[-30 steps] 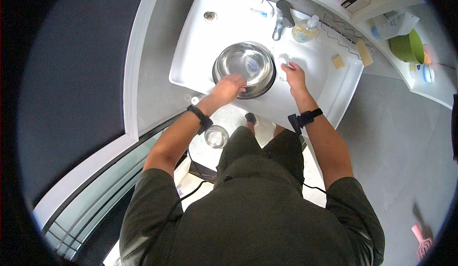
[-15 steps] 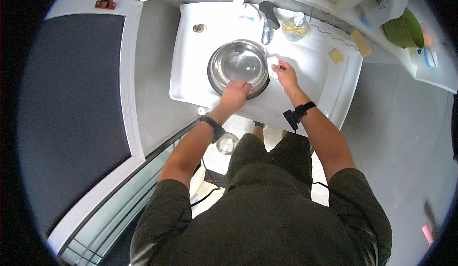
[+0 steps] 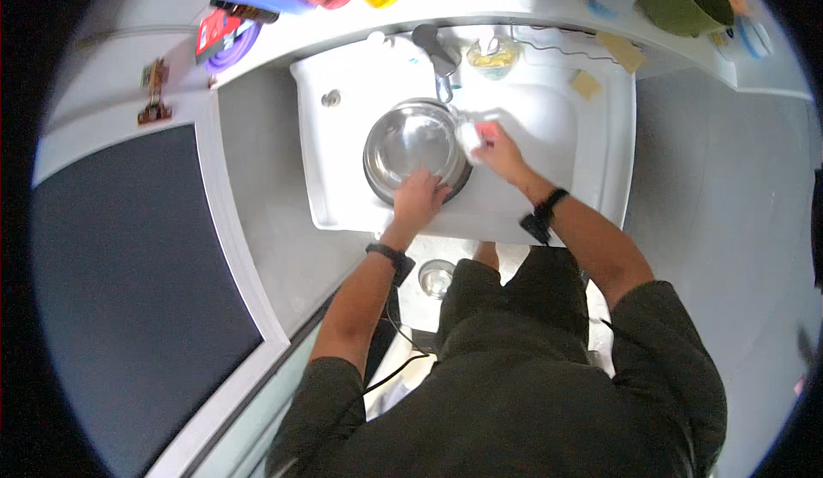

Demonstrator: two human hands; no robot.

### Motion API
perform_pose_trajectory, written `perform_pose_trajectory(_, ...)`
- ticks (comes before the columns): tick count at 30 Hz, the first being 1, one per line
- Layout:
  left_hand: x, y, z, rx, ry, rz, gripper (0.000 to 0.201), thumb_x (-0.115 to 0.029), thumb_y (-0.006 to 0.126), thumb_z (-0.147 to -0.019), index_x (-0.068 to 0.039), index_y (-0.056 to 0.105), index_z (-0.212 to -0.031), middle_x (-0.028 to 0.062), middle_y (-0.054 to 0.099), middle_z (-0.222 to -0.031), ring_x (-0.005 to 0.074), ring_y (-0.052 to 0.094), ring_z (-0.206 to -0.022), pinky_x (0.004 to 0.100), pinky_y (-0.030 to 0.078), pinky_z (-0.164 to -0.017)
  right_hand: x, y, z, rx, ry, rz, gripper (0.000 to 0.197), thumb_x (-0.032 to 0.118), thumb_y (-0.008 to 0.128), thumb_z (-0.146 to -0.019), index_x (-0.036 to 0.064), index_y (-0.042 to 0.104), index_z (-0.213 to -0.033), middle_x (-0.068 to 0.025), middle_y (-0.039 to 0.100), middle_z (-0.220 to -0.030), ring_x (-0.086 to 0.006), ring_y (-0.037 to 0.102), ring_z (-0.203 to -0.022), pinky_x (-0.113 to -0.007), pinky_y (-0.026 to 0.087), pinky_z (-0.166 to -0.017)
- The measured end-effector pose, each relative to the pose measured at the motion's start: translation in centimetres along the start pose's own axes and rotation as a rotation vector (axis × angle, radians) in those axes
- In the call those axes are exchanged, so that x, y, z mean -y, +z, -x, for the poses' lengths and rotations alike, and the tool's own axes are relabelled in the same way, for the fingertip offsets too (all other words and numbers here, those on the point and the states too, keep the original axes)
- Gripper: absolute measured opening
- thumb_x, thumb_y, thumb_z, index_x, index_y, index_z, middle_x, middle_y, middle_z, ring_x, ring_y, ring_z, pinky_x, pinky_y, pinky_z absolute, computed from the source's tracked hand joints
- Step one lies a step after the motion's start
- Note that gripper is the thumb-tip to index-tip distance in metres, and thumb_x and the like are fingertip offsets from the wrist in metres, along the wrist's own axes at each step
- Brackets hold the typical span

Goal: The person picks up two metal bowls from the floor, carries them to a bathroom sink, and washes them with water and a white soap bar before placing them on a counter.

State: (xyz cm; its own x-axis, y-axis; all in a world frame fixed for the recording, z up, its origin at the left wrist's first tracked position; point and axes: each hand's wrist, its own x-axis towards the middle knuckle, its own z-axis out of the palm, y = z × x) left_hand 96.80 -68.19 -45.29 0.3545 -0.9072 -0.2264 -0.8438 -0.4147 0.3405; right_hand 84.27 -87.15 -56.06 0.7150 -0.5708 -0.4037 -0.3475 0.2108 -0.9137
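A round stainless steel bowl [image 3: 386,139] sits in the white sink [image 3: 549,165], left of its middle. My left hand [image 3: 420,197] is closed over the bowl's near rim, fingers reaching inside and thumb to the right. Against the bowl's right outer side is a small white block-like thing [image 3: 468,141], pinched in my right hand [image 3: 500,154]. Motion smears that hand and the block, so its exact kind does not show. Inside the bowl I see only shiny metal and reflections.
At the sink's back stand a grey tap [image 3: 435,49] and a clear soap pump bottle [image 3: 493,56]. A yellow sponge [image 3: 586,84] lies at the back right. Bottles and a green pot [image 3: 686,0] line the shelf beyond. A small metal bowl [image 3: 436,280] is on the floor.
The whole view has shifted, showing more of the shelf beyond the sink. My left hand stays on the bowl's rim; my right hand still holds the white block beside it, now blurred.
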Motion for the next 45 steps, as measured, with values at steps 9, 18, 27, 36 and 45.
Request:
perform_pose_trajectory(9, -2.4, 0.6, -1.8, -0.1, 0.066, 0.04, 0.023, -0.028, 0.071, -0.087, -0.007, 0.069, -0.096, 0.0081, 0.059, -0.085, 0.0312, 0.06, -0.082, 0.0428, 0.05, -0.068, 1.4, -1.7, -4.0, -0.087, -0.247, 0.159, 0.062, -0.004, 0.068, -0.077, -0.0003, 0.05, -0.137, -0.0217, 0.055, -0.132, -0.0356, 0.056, -0.121, -0.04, 0.046, -0.102)
perform_pose_trajectory(18, -0.8, -1.6, -0.9, 0.066, 0.061, 0.074, 0.029, -0.026, 0.072, -0.087, -0.007, 0.066, -0.107, 0.0108, 0.061, -0.096, 0.032, 0.061, -0.091, 0.0438, 0.05, -0.078, 1.8, -1.1, -3.4, -0.043, -0.314, 0.174, 0.064, -0.002, 0.072, -0.076, 0.0022, 0.05, -0.136, -0.0203, 0.057, -0.133, -0.0355, 0.055, -0.124, -0.04, 0.043, -0.105)
perform_pose_trajectory(27, 5.7, -4.4, 1.3, 0.203, 0.219, -0.071, 0.035, -0.017, 0.078, -0.076, -0.001, 0.062, -0.102, 0.0134, 0.059, -0.107, 0.0364, 0.053, -0.103, 0.0471, 0.042, -0.092, 1.8, -1.4, -4.4, -0.015, -0.316, 0.19, 0.058, -0.001, 0.071, -0.079, 0.0033, 0.054, -0.134, -0.0197, 0.059, -0.132, -0.0358, 0.056, -0.122, -0.042, 0.045, -0.103)
perform_pose_trajectory(36, 4.0, -1.4, 1.3, 0.023, 0.234, 0.05, 0.03, -0.017, 0.077, -0.079, -0.005, 0.058, -0.099, 0.0124, 0.056, -0.093, 0.0349, 0.051, -0.089, 0.0467, 0.036, -0.08, 2.4, -2.9, -0.5, 0.003, -0.351, 0.239, 0.056, -0.001, 0.067, -0.079, 0.0025, 0.052, -0.134, -0.0192, 0.055, -0.135, -0.0368, 0.052, -0.124, -0.043, 0.042, -0.106)
perform_pose_trajectory(45, 0.7, -0.1, 1.8, -0.143, 0.124, 0.082, 0.025, -0.022, 0.072, -0.084, -0.006, 0.057, -0.094, 0.0116, 0.053, -0.089, 0.0338, 0.05, -0.086, 0.0455, 0.034, -0.079, 4.8, -3.0, 2.8, 0.007, -0.386, 0.369, 0.062, -0.009, 0.063, -0.078, 0.0069, 0.051, -0.138, -0.0165, 0.054, -0.135, -0.0362, 0.052, -0.124, -0.042, 0.043, -0.106)
